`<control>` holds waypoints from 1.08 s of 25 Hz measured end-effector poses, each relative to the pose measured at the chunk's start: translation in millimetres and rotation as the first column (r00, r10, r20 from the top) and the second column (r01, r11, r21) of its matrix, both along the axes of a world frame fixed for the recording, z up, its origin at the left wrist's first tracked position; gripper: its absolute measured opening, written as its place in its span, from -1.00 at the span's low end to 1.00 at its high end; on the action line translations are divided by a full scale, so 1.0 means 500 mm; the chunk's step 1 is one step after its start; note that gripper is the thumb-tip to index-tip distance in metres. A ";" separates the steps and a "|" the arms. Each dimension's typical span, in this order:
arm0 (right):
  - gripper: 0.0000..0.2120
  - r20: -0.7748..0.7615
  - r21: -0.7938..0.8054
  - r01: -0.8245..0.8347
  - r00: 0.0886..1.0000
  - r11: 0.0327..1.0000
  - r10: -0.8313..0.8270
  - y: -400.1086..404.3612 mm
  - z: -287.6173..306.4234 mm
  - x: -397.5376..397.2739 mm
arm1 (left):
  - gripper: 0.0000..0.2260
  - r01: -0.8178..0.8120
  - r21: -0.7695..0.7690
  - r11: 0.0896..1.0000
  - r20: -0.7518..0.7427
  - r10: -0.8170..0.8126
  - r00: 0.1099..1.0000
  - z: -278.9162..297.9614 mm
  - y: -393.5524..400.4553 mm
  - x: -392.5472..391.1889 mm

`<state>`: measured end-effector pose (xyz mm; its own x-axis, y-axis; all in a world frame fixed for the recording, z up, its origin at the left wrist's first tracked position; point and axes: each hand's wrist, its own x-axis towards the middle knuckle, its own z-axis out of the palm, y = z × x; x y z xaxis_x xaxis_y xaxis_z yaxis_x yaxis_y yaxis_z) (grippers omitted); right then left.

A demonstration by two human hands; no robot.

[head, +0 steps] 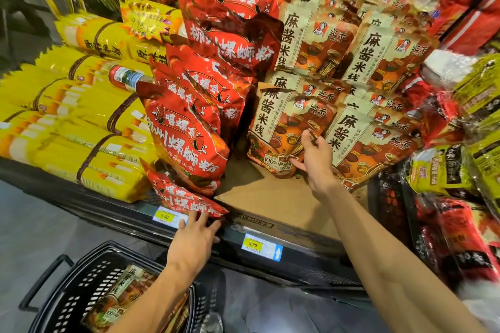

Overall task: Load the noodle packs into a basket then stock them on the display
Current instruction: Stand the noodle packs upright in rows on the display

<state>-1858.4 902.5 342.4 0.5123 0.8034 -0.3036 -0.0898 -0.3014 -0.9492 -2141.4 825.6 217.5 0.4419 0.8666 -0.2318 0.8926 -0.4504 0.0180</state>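
A beige noodle pack (273,127) stands upright at the front of the display on a cardboard sheet (273,203). My right hand (315,159) rests against its lower right front, thumb up and fingers curled around its edge. More beige packs (362,132) stand in rows behind and to its right. My left hand (193,240) has its fingers spread on a fallen red noodle pack (184,197) lying at the shelf's front edge. Below, a black basket (81,292) holds another beige pack (121,295), partly hidden by my left forearm.
Upright red packs (186,140) stand in a column left of the beige ones. Yellow noodle bundles (81,121) lie stacked at far left. Price tags (261,247) sit on the black shelf edge. Red and yellow-green packs (460,170) crowd the right side.
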 end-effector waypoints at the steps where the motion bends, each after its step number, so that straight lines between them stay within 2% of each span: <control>1: -0.43 -0.003 -0.025 -0.025 1.000 0.999 0.025 -0.001 -0.005 0.006 | -0.65 -0.002 0.006 1.000 0.005 0.002 1.000 -0.001 -0.001 0.001; 2: -0.42 -0.009 -0.055 -0.051 0.999 0.997 0.051 -0.006 -0.011 0.011 | -0.65 -0.002 0.005 1.000 0.007 0.002 1.000 0.000 -0.003 0.001; 5: -0.74 -0.019 -0.109 -0.137 0.991 0.985 0.136 -0.019 -0.031 0.012 | -0.60 0.003 -0.008 1.000 -0.011 -0.003 1.000 -0.005 -0.004 0.000; 8: -0.86 -0.019 -0.116 -0.180 0.984 0.977 0.179 -0.020 -0.044 0.001 | -0.58 -0.004 -0.003 1.000 0.000 0.004 1.000 -0.006 0.000 0.003; 13: -0.68 -0.055 -0.091 -0.148 0.988 0.985 0.144 -0.013 -0.049 0.011 | -0.60 -0.002 -0.009 1.000 0.032 0.002 0.999 -0.005 -0.002 0.004; 21: -0.72 -0.016 -0.110 -0.146 0.989 0.983 0.145 0.002 -0.056 0.015 | -0.60 -0.002 -0.018 1.000 -0.021 0.001 1.000 -0.001 -0.002 0.009; 27: -0.92 -0.044 -0.084 -0.165 0.986 0.983 0.161 -0.012 -0.068 0.006 | -0.58 0.016 0.009 1.000 -0.031 -0.016 0.999 -0.006 -0.005 0.010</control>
<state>-1855.2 896.4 308.5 0.3638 0.8451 -0.3918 -0.0668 -0.3958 -0.9159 -2136.3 823.0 214.3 0.4488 0.8614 -0.2376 0.8852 -0.4649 -0.0135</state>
